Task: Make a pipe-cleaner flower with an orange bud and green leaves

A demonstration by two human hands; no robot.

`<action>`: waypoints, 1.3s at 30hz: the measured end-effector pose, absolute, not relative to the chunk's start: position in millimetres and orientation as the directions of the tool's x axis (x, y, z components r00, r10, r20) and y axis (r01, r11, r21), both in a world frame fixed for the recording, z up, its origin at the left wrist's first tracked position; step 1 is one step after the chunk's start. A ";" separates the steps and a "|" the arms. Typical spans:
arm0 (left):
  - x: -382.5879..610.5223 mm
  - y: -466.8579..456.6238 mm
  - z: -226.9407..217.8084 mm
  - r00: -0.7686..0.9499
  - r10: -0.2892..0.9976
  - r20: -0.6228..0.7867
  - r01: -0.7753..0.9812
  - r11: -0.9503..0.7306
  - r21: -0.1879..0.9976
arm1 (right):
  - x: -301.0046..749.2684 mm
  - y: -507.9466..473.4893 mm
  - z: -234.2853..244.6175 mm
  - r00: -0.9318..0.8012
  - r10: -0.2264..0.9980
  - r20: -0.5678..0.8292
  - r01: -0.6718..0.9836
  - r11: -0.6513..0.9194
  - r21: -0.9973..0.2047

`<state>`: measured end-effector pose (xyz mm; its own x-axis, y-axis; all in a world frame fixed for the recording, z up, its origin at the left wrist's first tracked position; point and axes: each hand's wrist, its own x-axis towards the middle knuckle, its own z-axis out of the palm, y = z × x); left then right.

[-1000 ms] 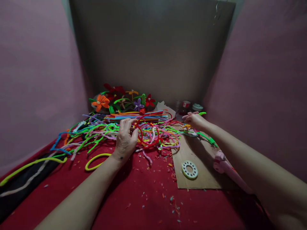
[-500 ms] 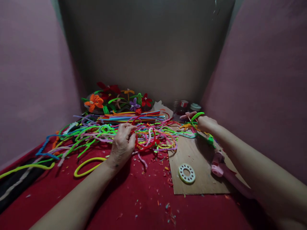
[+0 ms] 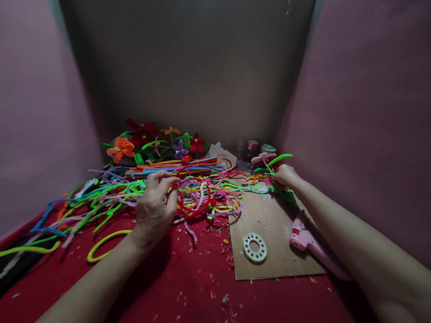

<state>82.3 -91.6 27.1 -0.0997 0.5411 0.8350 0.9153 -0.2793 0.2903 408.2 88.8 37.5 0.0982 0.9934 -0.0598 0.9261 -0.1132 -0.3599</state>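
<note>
The left hand (image 3: 155, 208) pinches a red pipe-cleaner loop (image 3: 192, 214), which sits at its three o'clock in the tangled pile (image 3: 111, 193). The right hand (image 3: 285, 176) is closed around a green stem (image 3: 281, 158), and a pink glue gun (image 3: 303, 237) lies at its five o'clock.

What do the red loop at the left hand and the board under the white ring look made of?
Red loop: fuzzy pipe cleaner, probably wire-cored; matte, furry, holds its curve. Board: thin plywood or cardboard, brown, matte, flat with straight cut edges.
</note>
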 end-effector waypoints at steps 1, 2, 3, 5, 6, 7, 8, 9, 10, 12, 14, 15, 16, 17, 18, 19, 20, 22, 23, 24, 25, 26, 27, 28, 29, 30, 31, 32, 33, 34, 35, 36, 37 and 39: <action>88.1 -91.4 34.1 -0.049 0.527 0.849 0.925 -0.297 0.238 | 410.5 88.3 38.5 0.094 0.994 -0.060 0.916 -0.110 -0.386; 95.9 -90.0 41.5 0.017 0.518 0.855 0.927 -0.328 0.180 | 412.5 88.2 39.1 0.092 0.994 -0.056 0.908 -0.106 -0.406; 105.7 -87.0 49.0 0.091 0.526 0.845 0.927 -0.355 0.121 | 414.1 88.5 39.5 0.091 0.995 -0.048 0.902 -0.103 -0.420; 130.1 -74.6 62.2 0.233 0.576 0.783 0.907 -0.419 0.038 | 416.0 90.7 39.5 0.091 0.995 -0.031 0.893 -0.096 -0.440; 144.0 -64.7 66.9 0.285 0.619 0.732 0.893 -0.449 0.032 | 416.5 92.5 39.1 0.095 0.995 -0.023 0.890 -0.095 -0.446; 158.3 -52.1 69.8 0.320 0.661 0.678 0.877 -0.477 0.051 | 416.9 94.7 38.5 0.102 0.995 -0.017 0.888 -0.099 -0.449; 172.5 -37.1 70.8 0.353 0.714 0.604 0.859 -0.504 0.094 | 417.3 97.2 37.8 0.112 0.994 -0.012 0.887 -0.105 -0.449; 186.1 -20.0 69.8 0.361 0.774 0.520 0.845 -0.507 0.168 | 417.7 99.8 37.1 0.123 0.992 -0.008 0.887 -0.114 -0.447; 198.7 -1.5 67.2 0.335 0.841 0.425 0.840 -0.471 0.269 | 418.3 102.3 36.4 0.135 0.991 -0.003 0.887 -0.122 -0.444; 220.1 36.7 58.3 0.276 0.928 0.251 0.831 -0.361 0.422 | 420.1 106.5 35.2 0.150 0.989 0.006 0.887 -0.132 -0.443; 236.4 71.1 47.8 0.259 0.949 0.178 0.831 -0.313 0.460 | 422.2 109.5 33.8 0.158 0.987 0.010 0.884 -0.137 -0.447; 242.9 85.5 42.8 0.242 0.959 0.146 0.833 -0.283 0.476 | 423.0 110.5 33.0 0.161 0.987 0.010 0.882 -0.139 -0.450; 248.6 97.5 38.4 0.225 0.967 0.119 0.834 -0.254 0.490 | 423.5 111.4 31.8 0.164 0.986 0.012 0.880 -0.141 -0.454; 253.5 107.4 34.7 0.208 0.974 0.093 0.836 -0.227 0.500 | 423.6 112.3 30.4 0.166 0.986 0.014 0.878 -0.142 -0.457; 257.7 115.2 31.4 0.191 0.979 0.069 0.839 -0.199 0.506 | 423.4 113.2 28.9 0.167 0.986 0.016 0.877 -0.141 -0.459; 261.2 121.4 28.7 0.173 0.984 0.049 0.842 -0.174 0.511 | 422.8 114.1 27.3 0.166 0.986 0.017 0.876 -0.140 -0.461; 264.2 126.2 26.4 0.159 0.987 0.030 0.843 -0.152 0.516 | 422.0 115.1 25.9 0.166 0.986 0.017 0.876 -0.140 -0.461; 268.7 132.9 22.4 0.140 0.990 -0.003 0.843 -0.117 0.525 | 420.3 116.9 23.9 0.163 0.987 0.010 0.877 -0.140 -0.459; 270.3 135.1 20.6 0.134 0.991 -0.019 0.842 -0.104 0.530 | 419.6 117.6 23.5 0.158 0.987 0.006 0.879 -0.138 -0.457; 271.5 136.6 18.9 0.130 0.991 -0.033 0.841 -0.093 0.534 | 419.2 118.1 23.5 0.152 0.988 0.003 0.880 -0.133 -0.456; 272.3 137.5 17.3 0.128 0.991 -0.045 0.839 -0.084 0.538 | 418.9 118.4 23.9 0.144 0.990 0.002 0.881 -0.127 -0.455; 272.9 137.7 15.9 0.127 0.991 -0.054 0.837 -0.077 0.542 | 418.8 118.6 24.4 0.136 0.991 0.001 0.883 -0.121 -0.454; 273.2 137.4 14.7 0.128 0.990 -0.060 0.832 -0.074 0.549 | 418.7 118.6 25.0 0.129 0.992 0.001 0.884 -0.115 -0.452; 273.2 136.6 13.9 0.131 0.989 -0.064 0.827 -0.073 0.558 | 418.6 118.5 25.5 0.123 0.992 -0.001 0.886 -0.110 -0.450; 273.0 135.5 13.6 0.134 0.989 -0.067 0.821 -0.073 0.567 | 418.3 118.4 25.9 0.118 0.993 -0.003 0.888 -0.107 -0.447; 272.5 134.3 13.8 0.137 0.988 -0.067 0.814 -0.074 0.576 | 417.9 118.2 26.1 0.113 0.994 -0.008 0.891 -0.105 -0.443; 271.8 133.1 14.5 0.137 0.989 -0.062 0.808 -0.076 0.584 | 417.3 118.1 26.2 0.109 0.994 -0.013 0.893 -0.104 -0.438; 270.8 132.0 15.8 0.135 0.989 -0.053 0.804 -0.078 0.590 | 416.6 117.9 26.1 0.107 0.994 -0.020 0.896 -0.105 -0.432; 269.4 131.1 17.7 0.131 0.990 -0.041 0.800 -0.081 0.594 | 415.7 117.7 25.9 0.107 0.994 -0.026 0.898 -0.108 -0.426; 267.7 130.4 19.9 0.125 0.992 -0.032 0.799 -0.082 0.596 | 414.8 117.4 25.7 0.109 0.994 -0.031 0.901 -0.112 -0.420; 265.6 129.7 22.5 0.117 0.993 -0.027 0.800 -0.078 0.595 | 414.0 117.2 25.5 0.113 0.993 -0.036 0.903 -0.117 -0.414; 263.1 129.0 25.3 0.107 0.994 -0.030 0.802 -0.069 0.593 | 413.4 116.9 25.4 0.117 0.992 -0.040 0.904 -0.123 -0.410; 260.5 128.2 27.9 0.096 0.994 -0.041 0.806 -0.054 0.589 | 412.8 116.7 25.4 0.121 0.992 -0.044 0.905 -0.128 -0.406; 254.8 125.6 32.5 0.079 0.994 -0.077 0.811 -0.019 0.585 | 412.1 116.5 25.7 0.125 0.991 -0.053 0.905 -0.136 -0.403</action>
<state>254.8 125.6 32.5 0.0789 0.9939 -0.0774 0.8110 -0.0188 0.5847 412.1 116.5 25.7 0.1250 0.9908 -0.0528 0.9052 -0.1356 -0.4027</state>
